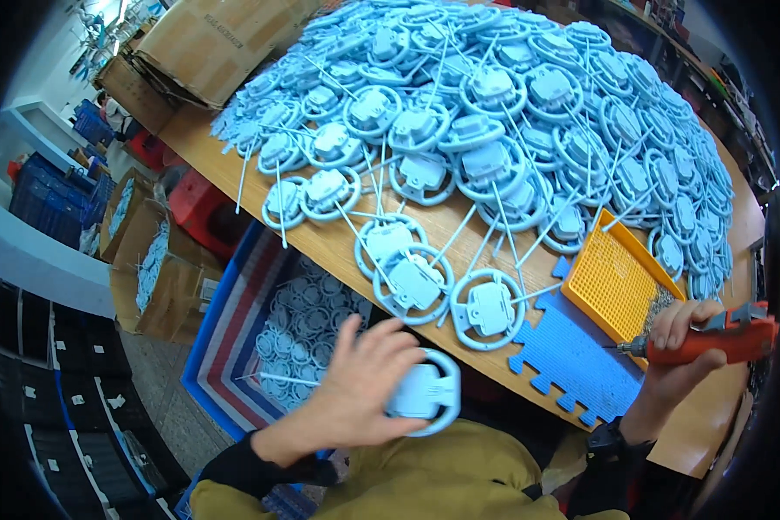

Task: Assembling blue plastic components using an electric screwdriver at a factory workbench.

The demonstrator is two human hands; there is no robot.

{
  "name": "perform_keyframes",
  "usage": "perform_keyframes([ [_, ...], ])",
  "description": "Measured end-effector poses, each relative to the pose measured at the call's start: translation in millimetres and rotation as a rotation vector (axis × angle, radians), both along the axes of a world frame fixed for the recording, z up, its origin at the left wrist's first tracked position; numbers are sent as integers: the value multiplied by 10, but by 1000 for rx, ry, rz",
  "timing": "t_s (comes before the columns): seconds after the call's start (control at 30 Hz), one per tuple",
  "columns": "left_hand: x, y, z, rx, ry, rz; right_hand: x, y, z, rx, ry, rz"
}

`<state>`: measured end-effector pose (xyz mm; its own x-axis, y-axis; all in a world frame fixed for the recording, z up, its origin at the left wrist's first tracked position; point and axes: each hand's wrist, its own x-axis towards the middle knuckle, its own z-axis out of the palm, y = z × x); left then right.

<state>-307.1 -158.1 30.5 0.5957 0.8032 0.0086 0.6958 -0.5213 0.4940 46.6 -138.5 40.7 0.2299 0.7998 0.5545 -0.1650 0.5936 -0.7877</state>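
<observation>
A light blue plastic steering-wheel-shaped part (pixel 445 392) is in my left hand (pixel 352 394), with the thumb across its near side and the fingers over its far side. A thin light blue stick (pixel 290 379) shows to the left of that hand. My right hand (pixel 678 351) is wrapped round a red electric screwdriver (pixel 728 336), whose bit points left above the blue foam mat (pixel 581 364). Several similar wheel parts, one of them a single wheel (pixel 489 309), lie along the table's near edge.
A large heap of light blue wheel parts (pixel 494 87) covers the wooden table (pixel 225 165). Small screws lie beside a yellow perforated tray (pixel 607 277). Below left, a blue bin (pixel 201 347) with a striped liner holds more wheels. Cardboard boxes (pixel 182 299) and a red stool (pixel 201 208) stand at left.
</observation>
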Motion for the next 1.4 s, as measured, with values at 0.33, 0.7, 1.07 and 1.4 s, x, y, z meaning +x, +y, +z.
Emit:
perform_keyframes([
  [0.33, -1002, 1987, -733, 596, 67, 585, -135, 476, -172, -56, 30, -116],
  [0.7, -1073, 2195, -412, 364, -225, 470, 220, 992, -287, -8, 124, -218],
  [1.07, 1073, 801, -78, 269, -102, -443, 211, 1128, -486, -31, 108, -190],
  [1.4, 1530, 644, -527, 235, -211, -423, 211, 1131, -468, -19, 109, -177],
])
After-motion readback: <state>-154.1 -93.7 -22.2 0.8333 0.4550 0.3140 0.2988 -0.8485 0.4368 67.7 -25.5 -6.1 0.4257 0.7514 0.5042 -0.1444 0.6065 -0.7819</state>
